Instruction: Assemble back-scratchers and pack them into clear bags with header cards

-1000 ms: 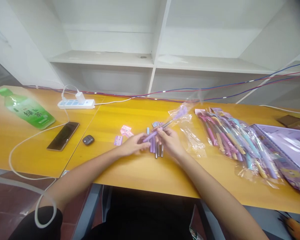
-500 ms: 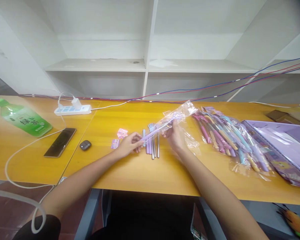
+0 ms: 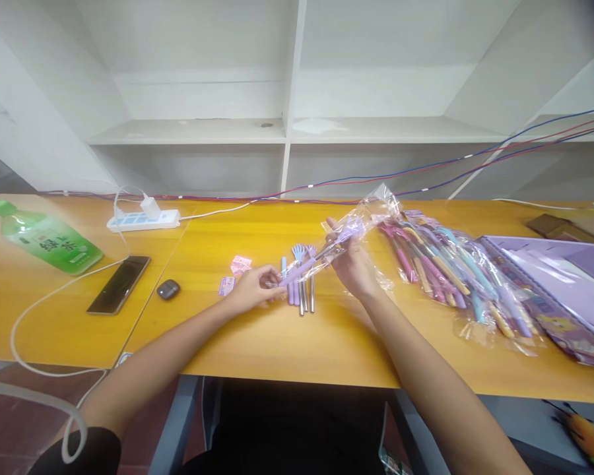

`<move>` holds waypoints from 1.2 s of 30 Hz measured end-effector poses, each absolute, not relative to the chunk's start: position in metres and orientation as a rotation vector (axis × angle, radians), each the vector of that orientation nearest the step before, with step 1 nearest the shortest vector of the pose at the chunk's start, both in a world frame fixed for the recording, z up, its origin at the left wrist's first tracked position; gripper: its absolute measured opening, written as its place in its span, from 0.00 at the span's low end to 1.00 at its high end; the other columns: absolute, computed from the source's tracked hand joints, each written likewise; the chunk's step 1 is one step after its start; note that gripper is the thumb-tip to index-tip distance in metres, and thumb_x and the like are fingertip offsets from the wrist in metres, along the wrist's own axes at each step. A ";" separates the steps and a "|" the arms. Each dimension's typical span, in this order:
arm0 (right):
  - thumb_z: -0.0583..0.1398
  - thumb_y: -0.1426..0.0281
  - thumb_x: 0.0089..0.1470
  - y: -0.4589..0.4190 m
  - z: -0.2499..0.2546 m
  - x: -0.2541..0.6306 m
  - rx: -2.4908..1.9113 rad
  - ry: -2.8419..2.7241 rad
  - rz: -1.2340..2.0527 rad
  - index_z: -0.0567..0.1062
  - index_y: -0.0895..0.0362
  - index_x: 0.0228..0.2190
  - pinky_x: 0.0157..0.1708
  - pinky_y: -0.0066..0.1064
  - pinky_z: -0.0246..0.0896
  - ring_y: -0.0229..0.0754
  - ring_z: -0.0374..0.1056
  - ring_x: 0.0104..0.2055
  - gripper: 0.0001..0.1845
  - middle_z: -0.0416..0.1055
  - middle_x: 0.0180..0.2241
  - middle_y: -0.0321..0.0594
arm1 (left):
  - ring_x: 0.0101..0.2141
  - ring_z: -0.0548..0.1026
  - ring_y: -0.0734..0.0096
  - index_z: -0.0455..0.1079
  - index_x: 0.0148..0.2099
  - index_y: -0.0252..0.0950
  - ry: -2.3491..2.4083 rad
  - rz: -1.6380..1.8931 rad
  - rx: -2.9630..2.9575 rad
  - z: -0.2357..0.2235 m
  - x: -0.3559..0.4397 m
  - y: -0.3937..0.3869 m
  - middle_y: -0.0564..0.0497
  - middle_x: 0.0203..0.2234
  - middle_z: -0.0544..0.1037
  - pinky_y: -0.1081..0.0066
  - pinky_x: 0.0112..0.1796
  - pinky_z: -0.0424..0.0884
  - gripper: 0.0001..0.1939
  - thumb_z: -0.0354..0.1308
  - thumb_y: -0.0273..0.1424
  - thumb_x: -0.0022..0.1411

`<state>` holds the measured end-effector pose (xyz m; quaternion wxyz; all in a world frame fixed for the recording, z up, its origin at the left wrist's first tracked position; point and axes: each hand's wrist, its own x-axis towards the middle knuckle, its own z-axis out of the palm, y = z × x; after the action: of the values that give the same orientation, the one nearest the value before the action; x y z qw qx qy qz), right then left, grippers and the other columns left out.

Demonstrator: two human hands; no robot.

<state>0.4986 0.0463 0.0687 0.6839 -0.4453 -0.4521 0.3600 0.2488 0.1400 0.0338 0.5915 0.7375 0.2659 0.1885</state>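
Observation:
My left hand pinches the handle end of a purple-handled utensil above the yellow table. My right hand grips the clear plastic sleeve that still covers the utensil's far end. The sleeve sticks up and to the right of my fingers. Below both hands, several unwrapped purple and blue utensils lie side by side on the table.
A pile of wrapped coloured utensils and a purple box lie right. Pink labels, a small black case, a phone, a power strip and a green bottle sit left. White shelves stand behind.
My hands have drawn apart. The right hand moved up and right with the plastic sleeve, baring more of the utensil. The camera tilted a little.

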 end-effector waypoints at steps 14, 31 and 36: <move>0.68 0.42 0.53 0.048 0.060 0.504 -1.114 -1.004 0.828 0.81 0.56 0.39 0.25 0.30 0.59 0.36 0.60 0.23 0.29 0.66 0.22 0.32 | 0.35 0.81 0.67 0.80 0.45 0.36 0.598 0.447 1.988 0.039 0.248 0.139 0.48 0.36 0.85 0.70 0.38 0.74 0.13 0.66 0.40 0.64; 0.67 0.39 0.53 0.045 0.068 0.469 -1.116 -0.944 0.895 0.60 0.53 0.20 0.19 0.27 0.40 0.31 0.43 0.19 0.35 0.47 0.18 0.26 | 0.30 0.75 0.65 0.75 0.43 0.38 0.706 0.426 2.608 0.047 0.243 0.148 0.47 0.31 0.80 0.69 0.35 0.65 0.14 0.51 0.38 0.75; 0.65 0.37 0.53 0.044 0.063 0.470 -1.196 -0.892 0.818 0.59 0.52 0.20 0.18 0.28 0.45 0.32 0.47 0.19 0.36 0.51 0.17 0.28 | 0.27 0.70 0.67 0.73 0.37 0.38 0.819 0.477 2.744 0.051 0.241 0.140 0.49 0.27 0.76 0.70 0.32 0.60 0.14 0.53 0.37 0.73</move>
<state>0.4704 0.0445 0.0629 0.6595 -0.5284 -0.3940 0.3614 0.2415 0.1400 0.0509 0.1189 0.9385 0.2801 0.1630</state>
